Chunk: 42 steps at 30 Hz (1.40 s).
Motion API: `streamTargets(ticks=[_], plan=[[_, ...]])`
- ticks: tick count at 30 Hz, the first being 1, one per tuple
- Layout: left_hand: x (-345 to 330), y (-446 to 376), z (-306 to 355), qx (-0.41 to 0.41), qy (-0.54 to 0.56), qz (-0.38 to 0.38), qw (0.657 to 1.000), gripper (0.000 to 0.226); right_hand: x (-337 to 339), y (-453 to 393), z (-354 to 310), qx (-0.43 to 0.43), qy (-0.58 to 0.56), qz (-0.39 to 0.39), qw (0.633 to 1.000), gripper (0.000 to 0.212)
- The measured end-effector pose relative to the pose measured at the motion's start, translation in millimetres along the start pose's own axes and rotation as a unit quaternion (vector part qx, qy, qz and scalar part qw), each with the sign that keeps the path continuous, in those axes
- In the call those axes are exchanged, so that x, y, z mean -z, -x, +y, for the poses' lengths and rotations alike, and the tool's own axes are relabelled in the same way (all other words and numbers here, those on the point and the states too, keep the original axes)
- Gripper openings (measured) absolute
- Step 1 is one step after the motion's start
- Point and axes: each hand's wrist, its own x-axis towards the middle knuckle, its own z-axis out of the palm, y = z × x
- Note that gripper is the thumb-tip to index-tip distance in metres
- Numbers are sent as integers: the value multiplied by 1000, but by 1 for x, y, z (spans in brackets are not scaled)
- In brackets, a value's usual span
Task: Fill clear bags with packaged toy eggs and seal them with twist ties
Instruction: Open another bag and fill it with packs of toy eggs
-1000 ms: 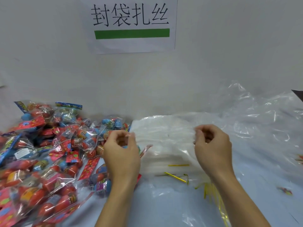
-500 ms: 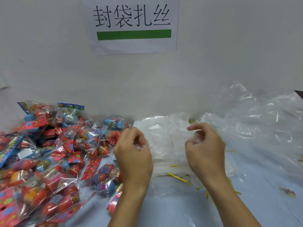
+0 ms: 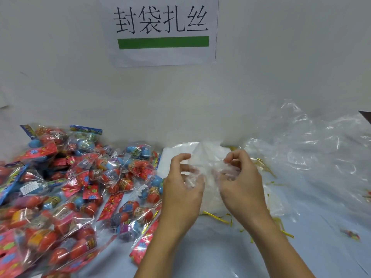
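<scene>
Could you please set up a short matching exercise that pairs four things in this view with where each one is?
Things:
1. packaged toy eggs
2. clear bag
3. twist ties
4. paper sign

Places:
A. on the wall, above the table
B. held between the left hand and the right hand
C. piled on the left of the table
D. lying loose on the table near the right wrist

Pairs: 1-C, 2-B, 3-D, 4-A

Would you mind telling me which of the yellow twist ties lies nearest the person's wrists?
The yellow twist tie lying between the two wrists, just below the stack of clear bags; the others are scattered farther right.
</scene>
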Motion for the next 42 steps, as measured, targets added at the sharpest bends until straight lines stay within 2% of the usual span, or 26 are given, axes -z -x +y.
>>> streamTargets(ticks=[2, 4, 6, 8, 12, 14, 16, 20, 22, 24, 26, 28, 32, 35, 37, 39, 40, 42], plan=[[2, -2, 0, -4, -31, 70, 997, 32, -1, 1, 1, 2, 36, 4, 999, 37], [7, -5, 0, -5, -58, 161, 985, 35, 3, -1, 2, -1, 73, 87, 994, 40], [12, -6, 2, -18, -74, 194, 978, 38, 7, -2, 1, -4, 79, 167, 983, 37], [11, -5, 2, -36, -81, 153, 984, 40, 8, -3, 1, 7, 78, 186, 979, 31], [7, -1, -1, -18, -34, 7, 999, 55, 7, -5, 4, 1, 71, 138, 988, 21], [6, 0, -3, -17, -46, -16, 999, 66, 6, -6, 5, -10, 37, 122, 992, 20], [5, -1, -5, -12, -51, 0, 999, 67, 3, -4, 4, 3, 23, 98, 995, 21], [7, -5, -5, -8, -95, 71, 993, 50, -3, 1, 3, 32, 43, 28, 998, 32], [10, -4, -2, -32, -134, 134, 981, 43, -3, 1, 5, 26, 84, 68, 994, 38], [9, -2, 3, -70, -160, 198, 964, 41, -2, 1, 5, 19, 106, 142, 984, 38], [7, 1, 7, -96, -179, 233, 951, 38, -2, 2, 3, 30, 121, 186, 975, 36], [7, 0, 6, -95, -171, 213, 957, 38, -1, 1, 3, 31, 129, 180, 975, 32], [11, -2, -3, -41, -94, 66, 993, 50, 3, -3, 7, -17, 54, 145, 988, 32], [7, 0, -4, -34, -69, -5, 997, 57, 1, -2, 7, -11, 63, 68, 996, 35], [4, 0, -5, -46, -88, -5, 995, 45, -3, 0, 8, -27, 106, -1, 994, 33], [3, -2, -5, -63, -83, 42, 994, 19, -5, 2, 9, -40, 157, -29, 986, 34], [5, -3, -5, -62, -59, 75, 994, 6, -5, 1, 9, -41, 179, -15, 983, 34], [10, -6, -5, -52, -7, 144, 988, 19, 0, -1, 10, -47, 209, 61, 975, 31]])
